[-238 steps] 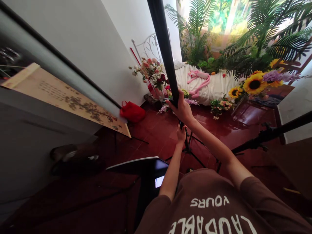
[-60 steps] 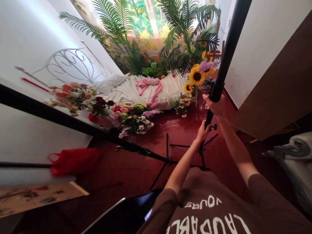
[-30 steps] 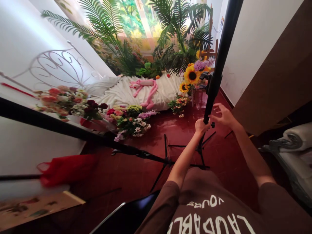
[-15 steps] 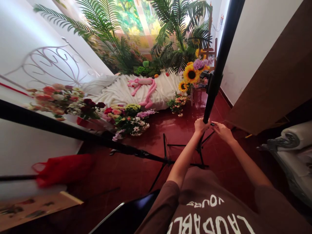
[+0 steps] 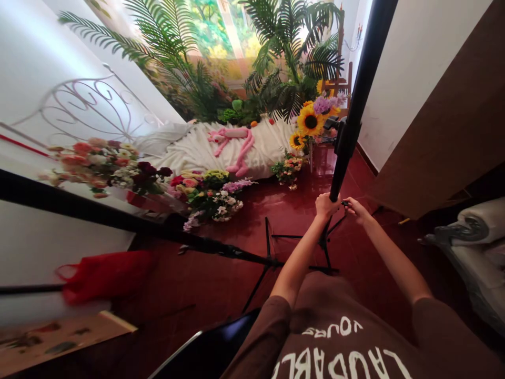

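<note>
My left hand (image 5: 327, 205) is wrapped around the black pole of a light stand (image 5: 348, 138), low on the pole. Just to its right, my right hand (image 5: 357, 209) pinches a small black clamp knob (image 5: 345, 203) that sticks out from the pole's side. Part of the knob is hidden by my fingers. The pole leans toward the upper right, with a thicker collar above my hands. Below them, thin black tripod legs (image 5: 326, 252) spread over the dark red floor.
A second black stand pole (image 5: 158, 226) slants across the left. Artificial flowers (image 5: 213, 195) border a white-draped bed (image 5: 264, 147) bearing a pink plush toy (image 5: 239, 150). A red bag (image 5: 106, 273) lies at left; a plastic-wrapped sofa (image 5: 473, 247) stands at right.
My right hand's fingers, stretched out before, have curled in and closed on the knob. My left hand keeps its hold on the pole.
</note>
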The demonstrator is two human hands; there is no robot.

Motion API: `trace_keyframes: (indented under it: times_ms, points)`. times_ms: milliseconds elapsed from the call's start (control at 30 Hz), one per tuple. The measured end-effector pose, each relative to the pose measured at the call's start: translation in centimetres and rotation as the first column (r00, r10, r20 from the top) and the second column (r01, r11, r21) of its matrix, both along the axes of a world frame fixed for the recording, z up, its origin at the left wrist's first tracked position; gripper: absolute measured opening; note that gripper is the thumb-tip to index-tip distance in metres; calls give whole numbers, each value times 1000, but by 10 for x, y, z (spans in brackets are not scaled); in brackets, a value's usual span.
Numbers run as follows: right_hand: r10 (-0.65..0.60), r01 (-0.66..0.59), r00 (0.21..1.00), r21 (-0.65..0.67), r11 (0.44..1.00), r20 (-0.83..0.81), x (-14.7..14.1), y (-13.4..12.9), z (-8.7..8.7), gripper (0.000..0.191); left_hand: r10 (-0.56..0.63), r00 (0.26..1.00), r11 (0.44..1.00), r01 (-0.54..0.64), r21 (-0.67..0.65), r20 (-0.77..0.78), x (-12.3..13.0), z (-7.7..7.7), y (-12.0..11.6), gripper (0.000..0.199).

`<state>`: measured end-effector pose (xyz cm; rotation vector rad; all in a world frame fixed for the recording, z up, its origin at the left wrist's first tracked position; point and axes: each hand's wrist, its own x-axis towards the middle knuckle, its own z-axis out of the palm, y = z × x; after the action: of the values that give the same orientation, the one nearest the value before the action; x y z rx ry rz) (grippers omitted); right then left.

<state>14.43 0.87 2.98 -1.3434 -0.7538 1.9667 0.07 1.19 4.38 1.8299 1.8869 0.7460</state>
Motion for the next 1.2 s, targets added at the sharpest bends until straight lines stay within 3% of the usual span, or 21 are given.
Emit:
trace_keyframes:
  times_ms: [100, 233, 533, 700, 800, 867, 933, 1000, 1067, 1100, 1167, 1200]
  points:
    - [61, -94, 952, -98, 991, -299, 4, 3, 1, 41, 1, 1000, 1000, -1, -4, -4, 0, 1, -1, 44]
    - [-32, -43, 858, -133, 990, -513, 6, -1, 0, 38, 9, 1000, 1000, -9, 1, 21, -1, 0, -1, 46]
    - [-140, 46, 811, -177, 983, -568, 0, -10, 7, 35, -7, 982, 1000, 7, 0, 191, -6, -8, -14, 49]
    - [-283, 180, 741, -226, 957, -609, -14, -17, 3, 35, -36, 942, 999, 28, 29, 333, -9, -20, -24, 48]
    - [-433, 302, 656, -311, 901, -618, -27, -25, -8, 33, -111, 869, 994, 85, 75, 483, -20, -46, -36, 43]
    - [-499, 329, 632, -378, 866, -593, -36, -33, -17, 31, -144, 813, 989, 126, 72, 564, -34, -74, -52, 40]
    - [-503, 290, 657, -427, 856, -562, -45, -42, -27, 27, -119, 787, 982, 182, -43, 606, -56, -109, -78, 31]
    - [-469, 232, 702, -451, 862, -535, -54, -53, -37, 22, 47, 773, 973, 109, -205, 633, -85, -143, -110, 24]
    - [-438, 200, 743, -457, 866, -505, -64, -63, -48, 20, 157, 771, 960, 27, -278, 617, -120, -170, -145, 20]
    - [-429, 196, 761, -458, 867, -486, -69, -68, -53, 20, 231, 761, 948, -37, -315, 606, -139, -179, -161, 18]
    - [-414, 196, 794, -457, 868, -446, -78, -77, -62, 20, 480, 654, 870, -272, -411, 584, -179, -189, -189, 16]
    - [-403, 194, 811, -454, 870, -424, -83, -81, -66, 20, 545, 616, 836, -347, -426, 568, -199, -190, -200, 16]
